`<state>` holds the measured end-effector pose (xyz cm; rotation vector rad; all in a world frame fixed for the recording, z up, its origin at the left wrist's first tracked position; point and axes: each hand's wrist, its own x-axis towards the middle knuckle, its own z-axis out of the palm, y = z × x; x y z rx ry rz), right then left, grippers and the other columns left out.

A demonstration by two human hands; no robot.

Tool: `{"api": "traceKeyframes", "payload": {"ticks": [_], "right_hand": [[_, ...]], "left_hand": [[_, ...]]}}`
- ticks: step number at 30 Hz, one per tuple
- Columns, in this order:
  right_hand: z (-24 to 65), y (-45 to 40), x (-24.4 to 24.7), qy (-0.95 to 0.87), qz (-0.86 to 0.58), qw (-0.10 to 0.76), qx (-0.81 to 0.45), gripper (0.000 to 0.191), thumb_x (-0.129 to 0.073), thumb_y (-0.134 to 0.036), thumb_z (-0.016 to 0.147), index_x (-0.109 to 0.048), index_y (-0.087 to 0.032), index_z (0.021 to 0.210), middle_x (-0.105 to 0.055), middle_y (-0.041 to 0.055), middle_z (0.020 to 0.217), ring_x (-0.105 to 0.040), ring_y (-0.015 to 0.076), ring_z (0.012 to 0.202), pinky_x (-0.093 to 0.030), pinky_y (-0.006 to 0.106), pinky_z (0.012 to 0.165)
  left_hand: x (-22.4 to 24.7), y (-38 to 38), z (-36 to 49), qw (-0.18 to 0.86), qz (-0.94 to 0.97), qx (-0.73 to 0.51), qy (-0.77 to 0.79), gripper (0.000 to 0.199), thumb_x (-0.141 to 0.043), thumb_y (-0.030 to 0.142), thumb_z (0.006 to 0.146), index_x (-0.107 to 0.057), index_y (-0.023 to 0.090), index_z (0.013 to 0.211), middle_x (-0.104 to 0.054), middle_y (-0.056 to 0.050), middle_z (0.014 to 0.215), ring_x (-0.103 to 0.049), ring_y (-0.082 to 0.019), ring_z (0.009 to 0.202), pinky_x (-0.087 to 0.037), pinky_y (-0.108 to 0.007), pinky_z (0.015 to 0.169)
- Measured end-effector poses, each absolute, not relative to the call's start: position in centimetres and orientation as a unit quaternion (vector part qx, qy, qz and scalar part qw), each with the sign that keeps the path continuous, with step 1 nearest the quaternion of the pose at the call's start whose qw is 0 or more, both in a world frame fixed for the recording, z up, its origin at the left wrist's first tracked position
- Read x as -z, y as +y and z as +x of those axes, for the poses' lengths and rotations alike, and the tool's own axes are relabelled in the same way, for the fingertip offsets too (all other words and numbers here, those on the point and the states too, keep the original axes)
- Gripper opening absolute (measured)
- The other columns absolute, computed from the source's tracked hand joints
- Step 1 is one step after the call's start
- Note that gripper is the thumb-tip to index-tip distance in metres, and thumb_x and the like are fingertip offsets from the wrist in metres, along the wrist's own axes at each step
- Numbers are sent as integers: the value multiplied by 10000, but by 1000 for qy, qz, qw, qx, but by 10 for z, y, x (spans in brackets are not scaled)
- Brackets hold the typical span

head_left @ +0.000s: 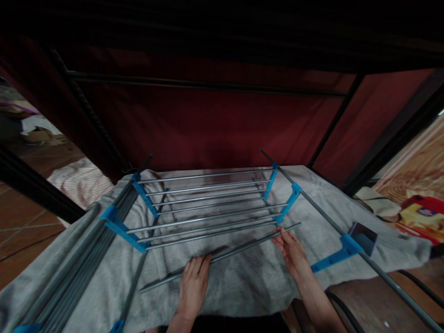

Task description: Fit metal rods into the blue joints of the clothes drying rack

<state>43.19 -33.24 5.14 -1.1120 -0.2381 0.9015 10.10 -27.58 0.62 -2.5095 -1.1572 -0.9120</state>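
Note:
A loose grey metal rod (243,249) lies slantwise above the grey blanket, its left end lower than its right. My left hand (194,282) rests over it left of its middle, fingers curled on it. Close to the rod's right end, my right hand (292,250) pinches it between thumb and fingers. Just beyond is a partly built rack, with several crosswise tubes (208,216) set into blue plastic brackets (126,233). The right front bracket (289,203) is near my right fingertips. Another blue bracket (338,254) on the right upright has no crosswise tube in it.
A bundle of grey tubes (79,263) lies along the left side. A dark, flat rectangular object (362,238) sits beside the right upright. Dark frame bars and red fabric (222,125) stand behind the grey blanket (243,286). At far right lies a red and yellow package (421,217).

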Motion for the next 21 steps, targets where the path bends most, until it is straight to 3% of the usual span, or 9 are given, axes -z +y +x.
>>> {"api": "traceKeyframes", "payload": {"ticks": [6,12,17,21], "right_hand": [[441,-328,-71,-125,-497,755,-409,307,-887,-409,709,-738,-210,890,-765,2,898,-699,123,733,-621,229,751],[441,-326,-74,-124,-504,749,-411,325,-879,-398,703,-750,-210,933,-771,20,932,-707,151,776,-626,267,758],[444,-326,-71,-122,-500,742,-430,308,-855,-384,743,-755,-221,984,-773,20,981,-711,148,823,-614,253,773],[445,-325,-75,-97,-484,756,-431,250,-872,-364,723,-751,-229,896,-768,-4,925,-704,136,833,-609,236,775]], "left_hand": [[-23,-278,89,118,-835,342,-415,287,-435,127,994,-663,186,1159,-704,-32,924,-639,-176,802,-497,-321,788],[-42,-284,96,102,-842,344,-403,308,-442,158,998,-672,209,1196,-719,-41,951,-657,-177,838,-502,-318,793],[-54,-288,103,97,-857,322,-390,357,-440,110,976,-666,224,1227,-720,-42,997,-668,-179,877,-507,-321,849],[-65,-291,108,96,-864,323,-374,387,-421,73,965,-654,217,1238,-719,-48,998,-668,-188,886,-504,-330,864]]}}
